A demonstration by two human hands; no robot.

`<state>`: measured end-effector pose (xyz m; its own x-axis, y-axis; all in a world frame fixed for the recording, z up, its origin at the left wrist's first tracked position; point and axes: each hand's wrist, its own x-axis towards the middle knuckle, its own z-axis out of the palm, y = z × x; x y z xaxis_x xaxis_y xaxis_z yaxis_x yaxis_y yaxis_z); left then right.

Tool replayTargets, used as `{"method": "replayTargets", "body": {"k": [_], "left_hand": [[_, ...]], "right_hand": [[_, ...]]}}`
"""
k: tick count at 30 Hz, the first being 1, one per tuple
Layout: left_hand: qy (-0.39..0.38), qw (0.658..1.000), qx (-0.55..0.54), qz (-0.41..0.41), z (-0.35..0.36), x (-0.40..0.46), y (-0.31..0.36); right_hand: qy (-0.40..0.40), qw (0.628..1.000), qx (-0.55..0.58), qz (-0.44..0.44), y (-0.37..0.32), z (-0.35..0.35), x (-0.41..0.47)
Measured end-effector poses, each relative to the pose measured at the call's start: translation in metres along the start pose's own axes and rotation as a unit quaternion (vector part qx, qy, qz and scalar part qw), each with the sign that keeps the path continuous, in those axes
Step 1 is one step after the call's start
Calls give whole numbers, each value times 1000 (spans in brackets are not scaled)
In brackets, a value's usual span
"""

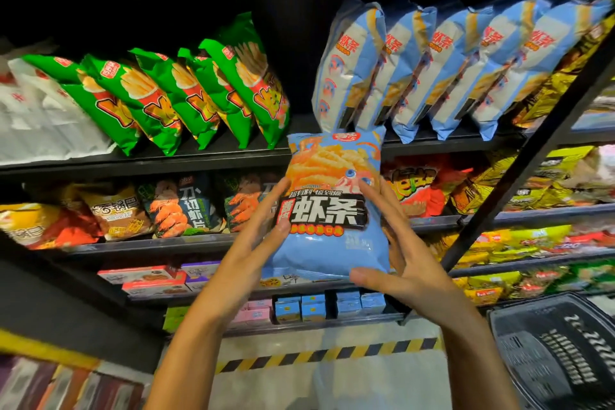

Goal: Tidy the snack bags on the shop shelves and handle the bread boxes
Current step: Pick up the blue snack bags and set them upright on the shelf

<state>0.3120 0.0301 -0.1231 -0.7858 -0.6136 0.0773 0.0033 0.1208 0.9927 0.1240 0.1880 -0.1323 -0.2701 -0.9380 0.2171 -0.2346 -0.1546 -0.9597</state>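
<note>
Shop shelves [213,161] face me; my left hand [263,226] and right hand [396,250] press flat-fingered against the light, puffy, slippery blue bag [332,210], best held by its sides.

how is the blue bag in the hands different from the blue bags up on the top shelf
The held blue bag faces the camera front-on, between the left hand and right hand; the shelved blue bags stand leaning in a row, overlapping. The held bag is off the shelf, below that row; the others rest on the top shelf. Both show light blue packaging with the same red characters.
</note>
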Motion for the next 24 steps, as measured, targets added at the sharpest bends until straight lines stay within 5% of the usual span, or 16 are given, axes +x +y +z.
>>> {"method": "replayTargets", "body": {"k": [7, 12, 24], "left_hand": [[51, 998, -13, -38, 20, -15, 2], [78, 988, -94, -96, 31, -19, 4], [13, 968, -213, -129, 47, -13, -9]], "right_hand": [[38, 995, -78, -46, 4, -3, -19], [-11, 991, -112, -68, 9, -11, -25], [188, 982, 8, 2, 28, -9, -26]]}}
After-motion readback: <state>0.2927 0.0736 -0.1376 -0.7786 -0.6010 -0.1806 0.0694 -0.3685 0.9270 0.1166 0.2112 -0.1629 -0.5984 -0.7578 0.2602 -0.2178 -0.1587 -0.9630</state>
